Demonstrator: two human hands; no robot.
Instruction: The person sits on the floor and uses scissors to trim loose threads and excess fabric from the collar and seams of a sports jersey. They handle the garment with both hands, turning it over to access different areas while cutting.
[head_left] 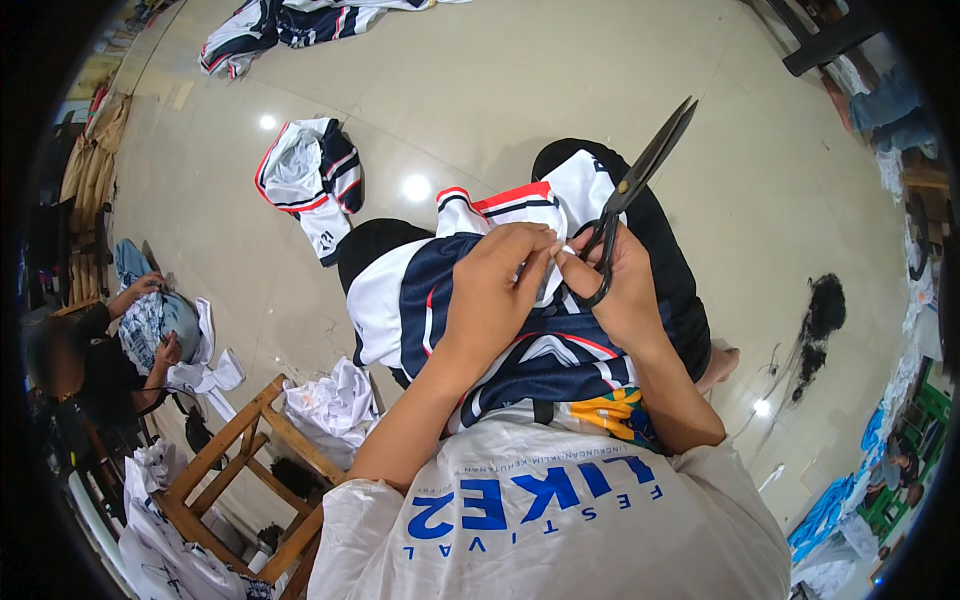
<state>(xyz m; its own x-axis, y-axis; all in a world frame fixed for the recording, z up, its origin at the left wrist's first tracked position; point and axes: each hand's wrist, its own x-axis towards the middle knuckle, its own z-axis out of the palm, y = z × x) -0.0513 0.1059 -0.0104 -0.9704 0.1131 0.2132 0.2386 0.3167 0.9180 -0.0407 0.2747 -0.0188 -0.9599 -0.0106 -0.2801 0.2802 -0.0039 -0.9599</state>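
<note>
Across my lap lies a navy and white jersey [420, 310] with red stripes, its red-and-black-edged white band [510, 195] lying above my fingers. My left hand [495, 290] is closed, pinching the white fabric near that band. My right hand [615, 290] grips large black scissors [640, 170] by the handles, blades pointing up and to the right; its thumb reaches to the white fabric beside my left fingertips. Whether the blades are fully closed is hard to tell. The exact spot where the fingertips meet is partly hidden.
Folded jerseys [315, 170] and more garments [270, 30] lie on the tiled floor [780, 200]. At left, a person [95, 350] handles blue cloth beside a wooden stool [220, 450] and white fabric [330, 400]. Dark threads [820, 310] lie at right, near fabric piles [830, 510] and another person's legs [890, 110].
</note>
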